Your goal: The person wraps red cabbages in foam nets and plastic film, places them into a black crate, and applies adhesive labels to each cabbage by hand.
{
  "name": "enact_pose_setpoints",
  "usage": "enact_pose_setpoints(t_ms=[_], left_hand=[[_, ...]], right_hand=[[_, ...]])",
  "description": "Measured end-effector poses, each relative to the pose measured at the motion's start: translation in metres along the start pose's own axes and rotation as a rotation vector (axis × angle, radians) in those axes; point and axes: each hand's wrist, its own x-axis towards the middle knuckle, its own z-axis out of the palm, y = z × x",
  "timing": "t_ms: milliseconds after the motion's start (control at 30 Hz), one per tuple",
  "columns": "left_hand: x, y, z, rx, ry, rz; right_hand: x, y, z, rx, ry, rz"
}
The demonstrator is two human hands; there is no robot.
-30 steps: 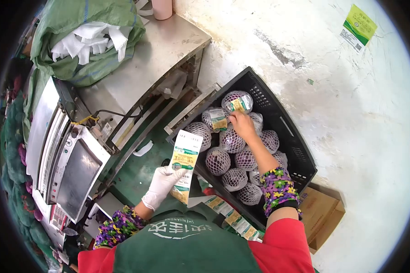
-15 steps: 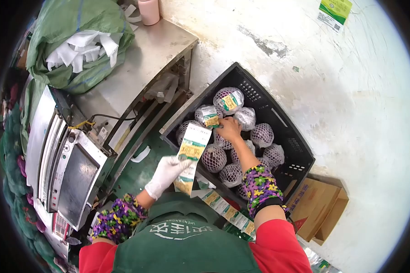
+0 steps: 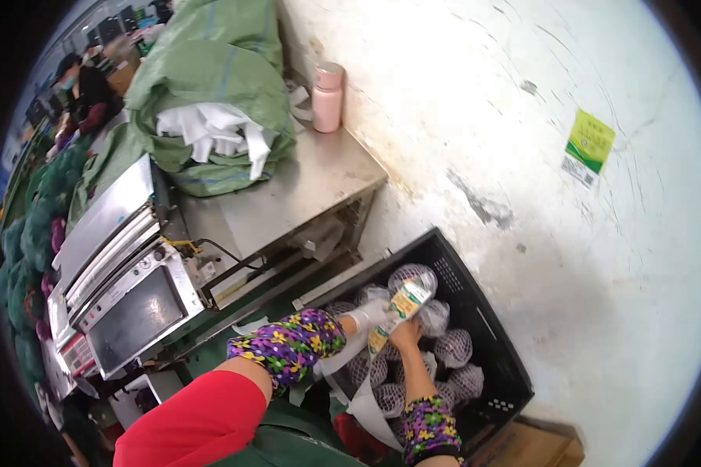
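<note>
My left hand [image 3: 372, 314], in a white glove, is closed on a strip of printed labels [image 3: 403, 305] in white, green and yellow. A white length of the strip [image 3: 368, 405] trails down towards my apron. Close beside it is my bare right hand [image 3: 405, 335], its fingertips hidden behind the label strip. Both hands are over a black plastic crate [image 3: 491, 327]. Inside the crate lie several round purple items [image 3: 453, 348] wrapped in white netting and clear film. The labelled items at the far side are partly covered by the strip and my hands.
A metal table [image 3: 319, 171] on the left bears a green woven sack [image 3: 210, 70] of white strips and a pink bottle [image 3: 327, 101]. A wrapping machine [image 3: 136, 311] stands nearer. A cardboard box [image 3: 522, 447] touches the crate's near side. Another person [image 3: 89, 97] sits far left.
My view has tilted up and left. My gloved left hand has carried the label strip forward over the crate, next to my right hand, which has drawn back slightly from the labelled items.
</note>
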Motion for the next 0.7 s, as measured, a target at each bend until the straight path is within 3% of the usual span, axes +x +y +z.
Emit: enact_pose_setpoints(t_ms=[167, 233, 333, 567, 700], left_hand=[[-0.004, 0.009, -0.004, 0.392, 0.031, 0.079], [-0.006, 0.01, -0.007, 0.598, 0.0, 0.229], [-0.007, 0.01, -0.009, 0.68, 0.008, 0.288], [-0.01, 0.003, -0.014, 0.737, 0.022, 0.28], [0.013, -0.03, -0.01, 0.528, 0.118, 0.342]], right_hand=[[0.003, 0.001, 0.006, -0.039, 0.017, 0.0], [-0.018, -0.016, -0.015, 0.029, 0.031, 0.005], [-0.023, -0.025, -0.024, -0.018, -0.001, 0.023], [-0.024, -0.012, -0.016, -0.027, 0.07, -0.053], [-0.016, 0.004, 0.0, -0.161, 0.117, -0.097]])
